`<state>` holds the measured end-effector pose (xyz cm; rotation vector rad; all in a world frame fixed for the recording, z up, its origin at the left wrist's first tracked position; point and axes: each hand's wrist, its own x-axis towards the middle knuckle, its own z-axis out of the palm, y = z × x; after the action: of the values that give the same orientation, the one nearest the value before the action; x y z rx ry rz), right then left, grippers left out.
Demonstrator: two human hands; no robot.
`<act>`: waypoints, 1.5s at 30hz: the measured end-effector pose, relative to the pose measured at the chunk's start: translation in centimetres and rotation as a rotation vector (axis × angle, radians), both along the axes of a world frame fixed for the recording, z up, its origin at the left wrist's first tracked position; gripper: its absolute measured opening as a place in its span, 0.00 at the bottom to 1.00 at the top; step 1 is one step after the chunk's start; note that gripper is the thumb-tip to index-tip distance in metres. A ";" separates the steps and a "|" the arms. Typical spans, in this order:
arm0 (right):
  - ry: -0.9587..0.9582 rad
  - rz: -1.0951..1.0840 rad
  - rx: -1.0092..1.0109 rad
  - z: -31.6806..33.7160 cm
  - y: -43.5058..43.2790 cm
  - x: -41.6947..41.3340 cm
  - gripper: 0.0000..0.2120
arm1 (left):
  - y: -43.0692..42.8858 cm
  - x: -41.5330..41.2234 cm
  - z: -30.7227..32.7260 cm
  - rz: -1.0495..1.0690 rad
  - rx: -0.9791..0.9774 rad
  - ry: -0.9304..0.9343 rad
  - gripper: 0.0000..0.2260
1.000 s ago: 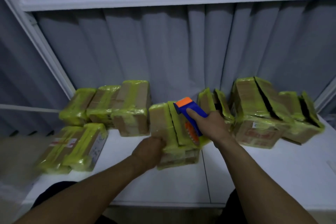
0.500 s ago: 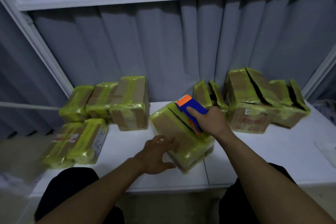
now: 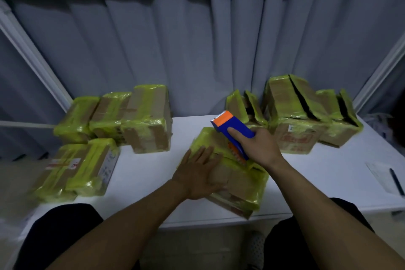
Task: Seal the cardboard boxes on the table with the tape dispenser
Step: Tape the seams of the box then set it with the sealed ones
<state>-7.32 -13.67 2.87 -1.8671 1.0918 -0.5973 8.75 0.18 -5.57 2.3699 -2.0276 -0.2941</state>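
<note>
White tabletop [image 3: 142,171] before grey curtains carries nine cardboard boxes. Five taped boxes [image 3: 149,120] at the left look finished. At centre, the left hand [image 3: 197,175] presses flat, fingers straight, on the centre box [image 3: 241,184]. The right hand [image 3: 260,147] curls its fingers round the single tape dispenser [image 3: 232,125], which sits at the top seam of that box. Three open boxes [image 3: 291,120] at the right apparently remain unsealed.

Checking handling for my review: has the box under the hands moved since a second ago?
Yes. The box tipped from upright to flat, toward the table's front edge.
</note>
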 end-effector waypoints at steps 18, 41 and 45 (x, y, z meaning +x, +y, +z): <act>0.034 0.358 0.041 -1.0 5.8 7.0 0.24 | 12.8 1.0 -0.3 0.347 -0.222 0.047 0.52; 0.274 0.568 0.106 0.3 5.5 8.7 0.21 | 12.8 8.0 -0.4 0.476 -0.390 0.750 0.11; 0.267 0.609 0.086 0.2 5.8 8.1 0.20 | 12.6 8.2 -0.1 0.456 -0.402 0.738 0.13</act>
<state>0.79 -7.86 3.10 -2.1012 0.6340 0.0490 16.97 12.73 -5.66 1.9718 -1.0750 -0.5714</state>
